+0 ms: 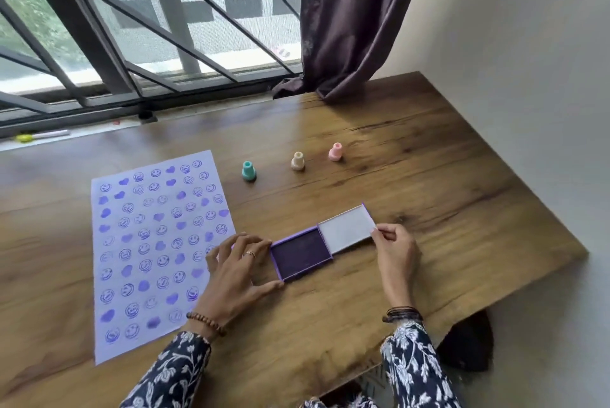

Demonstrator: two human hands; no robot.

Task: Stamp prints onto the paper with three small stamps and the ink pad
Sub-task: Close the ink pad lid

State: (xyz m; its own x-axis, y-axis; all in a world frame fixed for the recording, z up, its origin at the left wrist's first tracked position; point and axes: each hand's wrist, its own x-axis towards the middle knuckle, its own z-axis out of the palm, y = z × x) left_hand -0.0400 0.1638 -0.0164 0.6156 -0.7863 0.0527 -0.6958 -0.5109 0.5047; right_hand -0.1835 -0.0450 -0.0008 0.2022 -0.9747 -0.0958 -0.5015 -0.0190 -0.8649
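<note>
Closest to the camera, both hands are on the ink pad (301, 257), which sits flat on the counter (429, 183) with its lid (346, 229) swung out to the right. The left hand (241, 270) is spread fairly wide, fingers resting against the pad's left edge and steadying it. The right hand (394, 247) has thumb and fingertips pinched narrow on the lid's outer corner.

The paper (158, 249) lies just left of the pad, partly under the left hand, and it's pretty much packed with purple smileys and hearts top to bottom. So my read is the stamping itself is basically done, and the step in hand is dealing with the lid. Can't tell from one shot whether it's going open or closed, but with a full sheet I'd guess closing. If so, the next move is folding the lid over to the left onto the dark pad while the left hand keeps the base from sliding, then getting those fingers out of the way before it lands.

Room-wise it's comfy. The counter's right edge runs on a diagonal some way past the right hand, so nothing's at risk of going over. Only thing to watch is not dragging an inky finger over the prints.

Further back, the three stamps stand upright in a loose row, well apart from each other and from the pad: teal stamp (249, 171), cream stamp (297, 161), pink stamp (336, 152). Behind them there's bare wood up to the window (148, 28) and the curtain (356, 18).
</note>
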